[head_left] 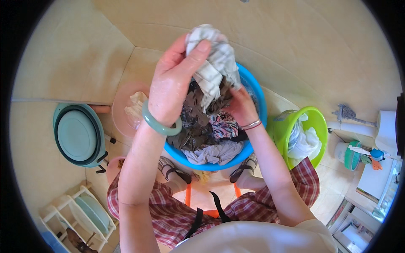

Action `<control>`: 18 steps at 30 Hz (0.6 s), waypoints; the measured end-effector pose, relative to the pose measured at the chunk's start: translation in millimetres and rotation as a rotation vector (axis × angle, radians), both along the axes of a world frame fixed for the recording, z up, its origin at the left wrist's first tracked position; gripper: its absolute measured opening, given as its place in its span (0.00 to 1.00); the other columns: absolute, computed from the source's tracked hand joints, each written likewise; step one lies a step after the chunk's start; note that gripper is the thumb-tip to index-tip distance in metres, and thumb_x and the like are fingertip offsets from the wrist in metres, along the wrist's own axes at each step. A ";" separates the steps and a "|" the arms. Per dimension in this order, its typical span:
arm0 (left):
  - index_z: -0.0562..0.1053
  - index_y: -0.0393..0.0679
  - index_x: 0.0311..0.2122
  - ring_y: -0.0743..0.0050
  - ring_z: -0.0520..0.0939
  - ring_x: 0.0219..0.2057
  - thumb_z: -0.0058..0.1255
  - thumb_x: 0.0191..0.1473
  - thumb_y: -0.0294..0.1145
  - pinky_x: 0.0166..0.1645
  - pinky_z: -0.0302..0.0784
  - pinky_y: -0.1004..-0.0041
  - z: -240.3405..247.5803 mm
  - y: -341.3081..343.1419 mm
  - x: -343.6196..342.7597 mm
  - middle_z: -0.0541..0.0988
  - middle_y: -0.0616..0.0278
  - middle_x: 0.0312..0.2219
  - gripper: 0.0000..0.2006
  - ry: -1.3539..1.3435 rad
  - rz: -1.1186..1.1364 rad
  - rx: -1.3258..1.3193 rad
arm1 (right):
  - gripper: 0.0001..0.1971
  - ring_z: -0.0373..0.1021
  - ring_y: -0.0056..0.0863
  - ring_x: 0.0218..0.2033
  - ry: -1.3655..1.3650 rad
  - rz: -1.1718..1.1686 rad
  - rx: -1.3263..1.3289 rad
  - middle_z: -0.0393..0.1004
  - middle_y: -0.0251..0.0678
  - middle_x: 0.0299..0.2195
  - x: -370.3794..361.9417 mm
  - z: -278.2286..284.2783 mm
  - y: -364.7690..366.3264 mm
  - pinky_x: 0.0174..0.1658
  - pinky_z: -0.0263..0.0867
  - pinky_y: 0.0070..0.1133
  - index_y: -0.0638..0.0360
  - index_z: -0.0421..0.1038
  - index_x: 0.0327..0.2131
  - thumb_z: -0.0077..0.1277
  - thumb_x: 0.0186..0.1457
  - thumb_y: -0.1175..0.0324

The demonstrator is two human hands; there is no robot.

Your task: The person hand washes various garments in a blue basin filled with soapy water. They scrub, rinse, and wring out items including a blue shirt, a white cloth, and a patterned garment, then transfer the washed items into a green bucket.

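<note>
My left hand (175, 78), with a green bangle at its wrist, is raised and pinches a white and grey striped cloth (219, 57) between thumb and fingers. The cloth hangs down over a blue basin (262, 109). Lower and to the right, my right hand (243, 107) is closed at the cloth's lower end, beside a dark brown cloth (221, 97); its fingertips are partly hidden. In the basin lie wet dark brown clothes (196, 114), a multicoloured patterned piece (225, 126) and a pale lilac cloth (215, 152) along the near rim.
Right of the basin stands a lime green bucket (291, 130) with white plastic bags (306, 137) inside. To the left are a pink basin (120, 105) holding pale cloth and a folded green basin (78, 135). A white rack (67, 202) stands at lower left; my feet flank the blue basin's near side.
</note>
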State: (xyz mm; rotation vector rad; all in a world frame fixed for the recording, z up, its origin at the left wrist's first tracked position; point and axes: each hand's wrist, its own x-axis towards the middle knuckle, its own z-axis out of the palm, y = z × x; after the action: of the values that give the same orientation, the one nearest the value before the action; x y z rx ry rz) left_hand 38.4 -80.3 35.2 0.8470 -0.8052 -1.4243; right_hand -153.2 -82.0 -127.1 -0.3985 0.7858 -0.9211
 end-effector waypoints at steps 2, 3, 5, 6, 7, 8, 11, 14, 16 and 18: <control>0.70 0.40 0.49 0.79 0.77 0.41 0.45 0.60 0.39 0.46 0.70 0.76 -22.5 -6.5 15.7 0.78 0.64 0.40 0.16 0.008 0.044 0.109 | 0.14 0.67 0.32 0.48 -0.198 -0.136 -0.098 0.70 0.35 0.45 -2.9 -5.3 -25.0 0.49 0.66 0.36 0.57 0.63 0.49 0.43 0.59 0.70; 0.70 0.42 0.49 0.79 0.76 0.42 0.44 0.60 0.43 0.48 0.69 0.74 -44.8 -8.2 20.2 0.77 0.66 0.41 0.18 -0.012 0.065 0.194 | 0.14 0.68 0.32 0.47 -0.163 -0.174 -0.133 0.71 0.36 0.44 -10.2 -12.4 -36.5 0.49 0.66 0.34 0.58 0.63 0.49 0.43 0.59 0.70; 0.70 0.46 0.50 0.76 0.74 0.47 0.43 0.59 0.50 0.52 0.65 0.68 -103.8 -7.9 29.1 0.76 0.67 0.44 0.21 0.003 0.050 0.378 | 0.14 0.69 0.30 0.45 -0.065 -0.234 -0.156 0.72 0.38 0.41 -25.1 -31.0 -55.8 0.49 0.66 0.28 0.60 0.65 0.47 0.46 0.57 0.72; 0.70 0.47 0.51 0.72 0.73 0.50 0.42 0.58 0.53 0.54 0.64 0.64 -130.7 -2.8 35.4 0.75 0.68 0.46 0.23 0.027 0.027 0.479 | 0.14 0.69 0.29 0.45 0.047 -0.217 -0.172 0.72 0.38 0.42 -22.6 -46.3 -63.4 0.49 0.65 0.27 0.60 0.66 0.47 0.48 0.56 0.71; 0.68 0.46 0.52 0.71 0.72 0.50 0.43 0.58 0.53 0.53 0.65 0.63 -156.5 -0.9 32.4 0.75 0.66 0.47 0.24 0.050 0.049 0.548 | 0.15 0.69 0.28 0.44 0.180 -0.208 -0.193 0.72 0.38 0.42 -27.6 -65.1 -70.2 0.49 0.65 0.26 0.60 0.67 0.46 0.50 0.55 0.71; 0.65 0.45 0.54 0.70 0.72 0.51 0.43 0.58 0.52 0.52 0.67 0.62 -178.9 2.8 30.5 0.74 0.65 0.48 0.26 0.068 0.075 0.621 | 0.15 0.69 0.27 0.44 0.308 -0.194 -0.210 0.72 0.39 0.42 -28.7 -82.1 -73.6 0.49 0.65 0.25 0.60 0.67 0.46 0.52 0.54 0.70; 0.58 0.44 0.60 0.66 0.73 0.49 0.45 0.59 0.45 0.43 0.75 0.64 -246.9 4.4 4.3 0.72 0.58 0.49 0.28 -0.129 0.264 0.805 | 0.32 0.61 0.38 0.53 1.155 0.040 -0.610 0.62 0.44 0.54 -34.6 -130.0 -79.4 0.53 0.62 0.29 0.58 0.63 0.54 0.60 0.48 0.54; 0.50 0.46 0.63 0.61 0.75 0.45 0.46 0.58 0.34 0.35 0.80 0.65 -297.0 19.7 -4.3 0.69 0.54 0.50 0.30 -0.176 0.365 0.736 | 0.38 0.56 0.50 0.56 1.720 0.361 -0.785 0.50 0.45 0.61 16.3 -133.5 -55.0 0.53 0.63 0.35 0.42 0.60 0.57 0.60 0.42 0.46; 0.48 0.51 0.64 0.57 0.76 0.44 0.44 0.58 0.29 0.32 0.82 0.62 -340.1 29.5 2.8 0.68 0.53 0.51 0.30 -0.186 0.366 0.642 | 0.34 0.60 0.48 0.50 1.758 0.575 -0.880 0.57 0.42 0.56 47.7 -138.1 -42.1 0.45 0.68 0.39 0.37 0.58 0.58 0.57 0.46 0.51; 0.47 0.57 0.63 0.54 0.77 0.44 0.41 0.59 0.26 0.31 0.83 0.56 -358.2 26.8 12.5 0.66 0.55 0.53 0.29 -0.267 0.330 0.597 | 0.31 0.62 0.49 0.50 1.749 0.754 -0.893 0.60 0.45 0.52 60.0 -140.0 -44.5 0.46 0.67 0.39 0.42 0.59 0.57 0.56 0.48 0.57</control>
State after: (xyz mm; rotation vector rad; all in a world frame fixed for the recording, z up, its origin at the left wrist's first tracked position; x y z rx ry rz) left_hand 50.9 -53.5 -323.0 1.5757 -0.3976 -1.2780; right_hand -93.2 -126.5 -267.1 -2.2742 1.5263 0.1009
